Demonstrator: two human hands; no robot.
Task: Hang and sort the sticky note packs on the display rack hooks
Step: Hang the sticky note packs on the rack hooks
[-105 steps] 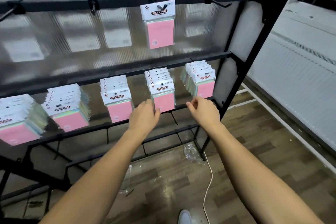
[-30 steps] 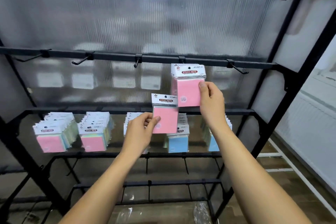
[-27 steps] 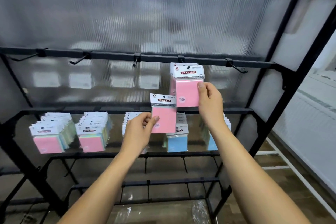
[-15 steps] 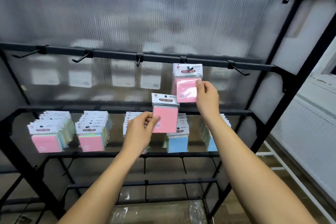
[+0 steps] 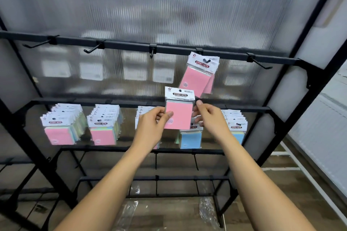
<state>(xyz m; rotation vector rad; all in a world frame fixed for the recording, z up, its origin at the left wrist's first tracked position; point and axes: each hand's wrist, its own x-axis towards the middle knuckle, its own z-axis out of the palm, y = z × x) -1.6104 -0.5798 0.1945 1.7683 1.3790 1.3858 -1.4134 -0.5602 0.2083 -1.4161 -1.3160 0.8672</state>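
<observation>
My left hand [image 5: 152, 125] grips a pink sticky note pack [image 5: 179, 112] by its left edge, thumb on the front, and holds it upright before the rack's middle rail. My right hand [image 5: 210, 118] is at the pack's right edge with its fingers curled against it and the thumb just beside the header card. Above, two pink packs [image 5: 199, 75] hang tilted on a hook of the upper rail [image 5: 122, 46]. The lower row of hooks carries several packs: pink-fronted stacks [image 5: 58, 129] [image 5: 103, 127] at the left, blue-fronted ones [image 5: 189, 137] [image 5: 237, 129] behind my hands.
Bare hooks stick out from the upper rail, among them one at the left [image 5: 93, 48], one in the middle [image 5: 152, 52] and one at the right [image 5: 261, 63]. A ribbed translucent panel backs the black rack frame [image 5: 300, 103]. Lower rails and plastic wrap lie near the wooden floor [image 5: 204, 210].
My right hand let go of the pack it hung on the upper hook and dropped to the pack in my left hand. The hung packs now swing tilted. The left hand raised its pack slightly.
</observation>
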